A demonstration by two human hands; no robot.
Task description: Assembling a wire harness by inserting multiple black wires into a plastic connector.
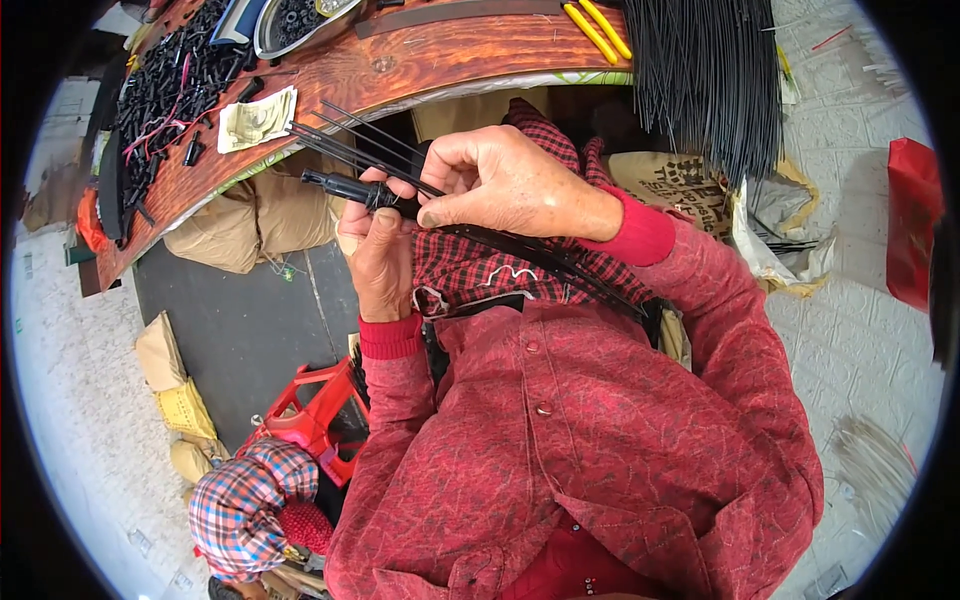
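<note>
My left hand (380,262) is closed round a black umbrella frame (345,188), a tube with a ringed hub near its far end. Its long dark part slants down to the right across my lap. From above, my right hand (525,185) bends over the hub, thumb and forefinger pinching one of the thin black ribs (350,153). Several ribs stick out to the upper left past my fingers. What lies under the right palm is hidden.
Ahead curves a wooden table (440,55) with small black parts (180,85), paper notes (258,120), a metal bowl (300,25) and yellow-handled pliers (598,32). Black rods (705,80) hang off its right end. Behind my left arm are a red stool (318,405) and a person's checked sleeve (245,500).
</note>
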